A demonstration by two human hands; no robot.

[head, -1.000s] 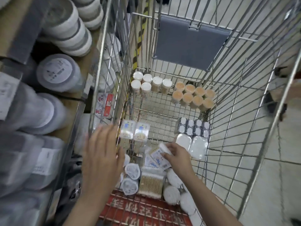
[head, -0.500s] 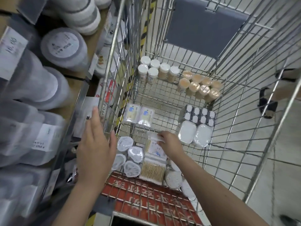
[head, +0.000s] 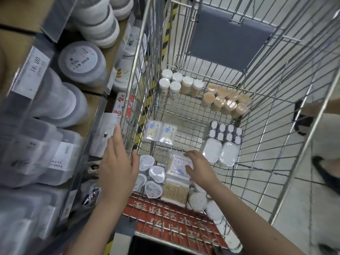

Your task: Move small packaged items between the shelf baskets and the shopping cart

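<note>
The right hand [head: 197,167] is lying with relaxed fingers over a flat plastic packet [head: 179,165] on the floor of the cart [head: 185,116], touching its near edge rather than clearly pinching it, while the left hand [head: 117,162] is reaching with straight, empty fingers past the cart's wire side toward the shelf [head: 95,100]. The packet is resting partly on a box of cotton swabs [head: 174,190], just beside round wrapped pads [head: 152,173], so with such a light hold it is probably at risk of sliding off. The left hand's reach is also running close to the wire, where a knuckle could catch.
</note>
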